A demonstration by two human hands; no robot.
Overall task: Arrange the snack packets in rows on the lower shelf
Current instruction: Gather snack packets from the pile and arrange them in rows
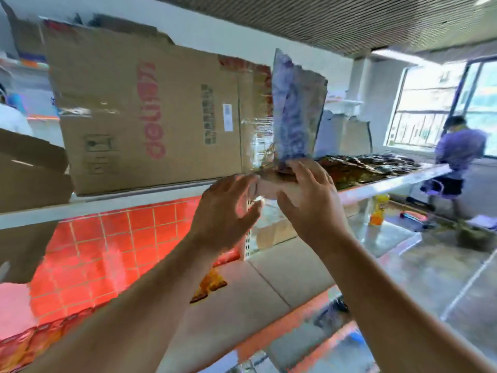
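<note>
Snack packet (295,109), purple and silvery, up on end at the front of the upper shelf (390,184), just right of the big cardboard box (150,111) with red lettering. Pinched along its bottom edge by the right hand (309,195), fingers curled up over the lower seam, finer detail of the grip lost in blur. Left hand (228,208) just beside it, fingers spread and relaxed, holding nothing, hovering in front of the shelf edge. Touching the packet or not? Cannot tell. Further right along the same shelf, dark packets (363,168) lying flat in overlapping rows. Down below, lower shelf (282,278) with a lone orange packet (209,286) lying on it, partly hidden behind the left forearm. Red tiled panel (107,238) behind the shelves on the left. Off to the right, a person (457,152) in a purple top near the window, and a yellow bottle (377,208) down by the floor.
</note>
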